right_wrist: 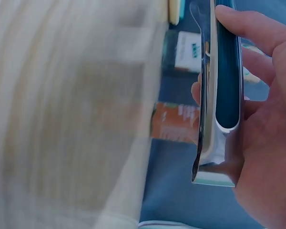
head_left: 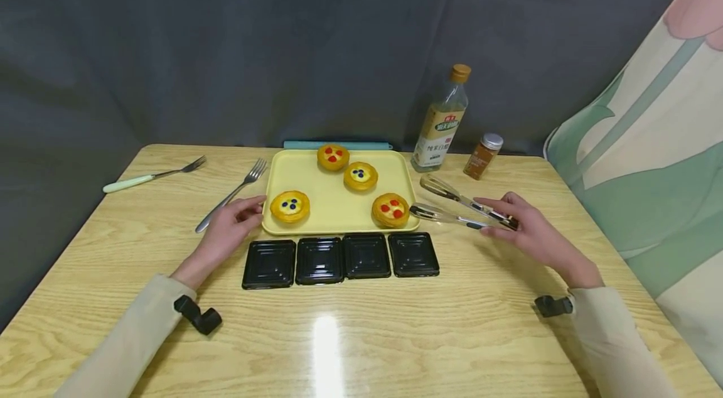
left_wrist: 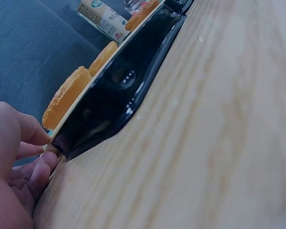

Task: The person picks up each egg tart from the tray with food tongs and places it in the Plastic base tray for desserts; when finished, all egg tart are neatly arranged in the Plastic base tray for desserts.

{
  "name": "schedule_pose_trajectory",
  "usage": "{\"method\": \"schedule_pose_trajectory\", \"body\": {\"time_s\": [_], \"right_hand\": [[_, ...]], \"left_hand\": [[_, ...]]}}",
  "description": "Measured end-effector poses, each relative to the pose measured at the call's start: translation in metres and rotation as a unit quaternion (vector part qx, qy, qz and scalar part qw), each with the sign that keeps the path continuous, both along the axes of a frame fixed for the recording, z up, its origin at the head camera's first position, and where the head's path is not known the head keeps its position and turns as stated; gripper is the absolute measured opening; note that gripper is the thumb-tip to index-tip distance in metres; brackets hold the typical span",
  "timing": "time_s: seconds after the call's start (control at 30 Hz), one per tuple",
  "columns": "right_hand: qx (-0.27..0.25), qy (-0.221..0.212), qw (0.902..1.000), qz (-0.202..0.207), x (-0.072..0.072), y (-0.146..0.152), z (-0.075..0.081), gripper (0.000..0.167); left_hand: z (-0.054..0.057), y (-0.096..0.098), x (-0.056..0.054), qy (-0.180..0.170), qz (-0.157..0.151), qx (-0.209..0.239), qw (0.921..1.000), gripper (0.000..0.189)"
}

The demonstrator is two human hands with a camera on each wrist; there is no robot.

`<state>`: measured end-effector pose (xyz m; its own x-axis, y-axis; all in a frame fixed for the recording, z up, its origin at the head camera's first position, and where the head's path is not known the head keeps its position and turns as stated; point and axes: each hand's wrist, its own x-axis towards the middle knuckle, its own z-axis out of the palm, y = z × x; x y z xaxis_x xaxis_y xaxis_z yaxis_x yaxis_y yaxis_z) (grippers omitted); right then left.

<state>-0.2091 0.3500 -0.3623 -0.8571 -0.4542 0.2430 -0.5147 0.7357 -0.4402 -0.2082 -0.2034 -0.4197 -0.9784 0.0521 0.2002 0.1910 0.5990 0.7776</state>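
Note:
My left hand (head_left: 230, 225) pinches the left edge of a yellow tray (head_left: 333, 197); in the left wrist view, the thumb and fingers (left_wrist: 27, 130) meet at its corner. Two egg tarts with red toppings (head_left: 391, 209) and two with blue toppings (head_left: 290, 206) sit on the tray. Metal tongs (head_left: 460, 200) are gripped in my right hand (head_left: 528, 228), their arms spread and tips pointing left. One tip is beside the red-topped tart at the tray's right edge. Several black square plastic containers (head_left: 367, 255) stand in a row before the tray.
Left of the tray lie a fork (head_left: 231, 195) and a green-handled fork (head_left: 152, 177). A glass bottle (head_left: 439, 125) and a spice jar (head_left: 482, 156) stand at the back right. Behind the tray is a blue rod (head_left: 337, 145). A dark curtain (head_left: 282, 40) borders the wooden table (head_left: 384, 335).

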Motion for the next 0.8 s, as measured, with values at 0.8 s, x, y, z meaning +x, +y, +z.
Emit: {"method": "schedule_pose_trajectory", "body": {"time_s": [0.8], "right_hand": [[0.017, 0.065, 0.9963, 0.054, 0.011, -0.046, 0.004, 0.053]], "left_hand": [[0.003, 0.001, 0.000, -0.007, -0.001, -0.002, 1.0000, 0.041]]}}
